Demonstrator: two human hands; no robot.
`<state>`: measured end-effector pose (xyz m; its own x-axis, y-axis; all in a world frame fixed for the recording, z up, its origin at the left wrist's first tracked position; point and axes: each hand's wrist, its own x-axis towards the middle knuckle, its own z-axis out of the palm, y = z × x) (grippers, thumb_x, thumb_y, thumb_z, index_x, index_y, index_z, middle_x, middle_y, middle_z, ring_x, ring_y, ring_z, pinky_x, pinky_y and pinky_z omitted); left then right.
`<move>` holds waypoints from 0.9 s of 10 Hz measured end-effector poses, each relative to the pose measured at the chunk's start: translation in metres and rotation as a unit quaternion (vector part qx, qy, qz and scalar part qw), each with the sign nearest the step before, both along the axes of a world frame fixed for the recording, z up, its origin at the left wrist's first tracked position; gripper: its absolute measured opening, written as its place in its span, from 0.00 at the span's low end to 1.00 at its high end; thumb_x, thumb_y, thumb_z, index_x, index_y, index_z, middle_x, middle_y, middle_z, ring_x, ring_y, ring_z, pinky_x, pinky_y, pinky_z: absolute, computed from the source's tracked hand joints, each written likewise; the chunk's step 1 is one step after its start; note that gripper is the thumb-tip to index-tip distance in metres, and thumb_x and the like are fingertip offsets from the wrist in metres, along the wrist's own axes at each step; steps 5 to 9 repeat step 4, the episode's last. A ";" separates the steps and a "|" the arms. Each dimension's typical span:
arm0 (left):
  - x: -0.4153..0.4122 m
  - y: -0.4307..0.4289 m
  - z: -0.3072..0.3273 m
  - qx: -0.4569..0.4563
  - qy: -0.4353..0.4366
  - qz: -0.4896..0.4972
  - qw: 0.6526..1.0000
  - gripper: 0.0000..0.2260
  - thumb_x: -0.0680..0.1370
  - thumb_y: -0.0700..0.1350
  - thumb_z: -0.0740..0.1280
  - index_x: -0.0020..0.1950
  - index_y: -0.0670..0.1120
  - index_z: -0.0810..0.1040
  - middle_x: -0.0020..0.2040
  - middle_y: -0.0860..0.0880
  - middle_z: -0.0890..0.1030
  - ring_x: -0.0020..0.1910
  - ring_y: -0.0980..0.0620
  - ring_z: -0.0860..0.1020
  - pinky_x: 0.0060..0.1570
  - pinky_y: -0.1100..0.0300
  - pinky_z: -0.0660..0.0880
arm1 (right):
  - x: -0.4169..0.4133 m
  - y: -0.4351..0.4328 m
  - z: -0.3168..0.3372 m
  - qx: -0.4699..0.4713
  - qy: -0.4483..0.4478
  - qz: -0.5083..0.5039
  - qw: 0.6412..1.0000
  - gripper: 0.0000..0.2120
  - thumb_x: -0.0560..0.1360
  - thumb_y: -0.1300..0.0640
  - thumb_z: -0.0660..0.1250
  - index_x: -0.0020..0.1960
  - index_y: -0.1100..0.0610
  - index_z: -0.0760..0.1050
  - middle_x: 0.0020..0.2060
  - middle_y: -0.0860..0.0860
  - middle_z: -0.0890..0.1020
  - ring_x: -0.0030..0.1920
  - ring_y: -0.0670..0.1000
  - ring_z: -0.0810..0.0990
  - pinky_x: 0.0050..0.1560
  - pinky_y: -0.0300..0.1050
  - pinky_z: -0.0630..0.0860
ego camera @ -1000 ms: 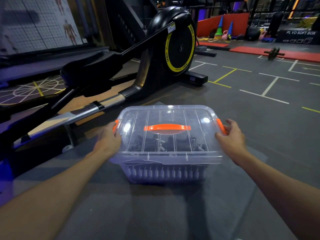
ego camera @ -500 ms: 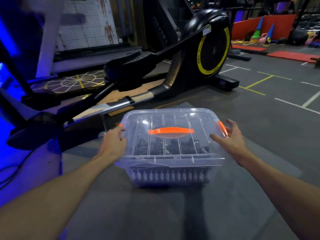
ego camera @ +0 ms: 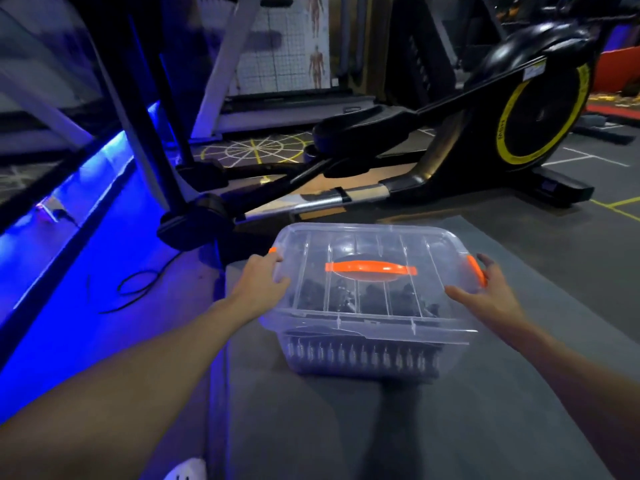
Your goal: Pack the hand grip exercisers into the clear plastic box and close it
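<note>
The clear plastic box (ego camera: 367, 337) stands on a grey mat with its ribbed lid (ego camera: 429, 251) on and an orange handle (ego camera: 370, 268) across the top. Several black hand grip exercisers (ego camera: 360, 356) with metal springs show through its wall. My left hand (ego camera: 258, 284) rests against the lid's left end, fingers curled over the edge by the left orange latch (ego camera: 272, 250). My right hand (ego camera: 491, 294) is spread beside the right end, fingers straight, next to the right orange latch (ego camera: 476, 270); whether it touches the latch is unclear.
A black elliptical trainer (ego camera: 408, 174) with a yellow-ringed flywheel (ego camera: 540, 116) stands just beyond the box. A blue-lit strip (ego camera: 52, 258) and a loose black cable (ego camera: 135, 289) lie to the left. The grey mat (ego camera: 381, 427) stretches toward me.
The view has swung left and down, so the box sits lower and more to the right. Both hands stay at the lid's ends; my right hand's fingers have spread out a little.
</note>
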<state>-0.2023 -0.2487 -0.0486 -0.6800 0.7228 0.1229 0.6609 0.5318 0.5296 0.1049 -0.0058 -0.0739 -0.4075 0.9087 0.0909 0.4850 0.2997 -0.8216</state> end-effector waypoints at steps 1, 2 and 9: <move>0.001 -0.001 0.002 -0.010 0.005 -0.008 1.000 0.23 0.76 0.46 0.68 0.70 0.45 0.70 0.58 0.39 0.73 0.54 0.39 0.75 0.50 0.55 0.68 | 0.001 0.001 0.004 -0.010 -0.019 0.002 1.000 0.42 0.65 0.47 0.78 0.73 0.50 0.60 0.65 0.54 0.75 0.63 0.58 0.75 0.64 0.60 0.72; -0.005 0.000 0.004 -0.007 0.018 -0.006 1.000 0.22 0.76 0.48 0.68 0.69 0.45 0.71 0.60 0.41 0.73 0.55 0.40 0.75 0.55 0.53 0.70 | -0.003 0.005 0.006 0.012 -0.086 -0.006 0.996 0.45 0.60 0.36 0.72 0.72 0.47 0.61 0.65 0.53 0.74 0.64 0.58 0.74 0.64 0.62 0.71; -0.049 0.040 0.015 0.054 0.019 0.018 0.998 0.15 0.71 0.59 0.62 0.53 0.54 0.77 0.51 0.52 0.77 0.48 0.48 0.78 0.51 0.47 0.77 | -0.036 0.045 0.020 0.109 -0.125 -0.015 0.986 0.29 0.69 0.36 0.64 0.65 0.49 0.73 0.60 0.51 0.79 0.61 0.57 0.76 0.64 0.61 0.70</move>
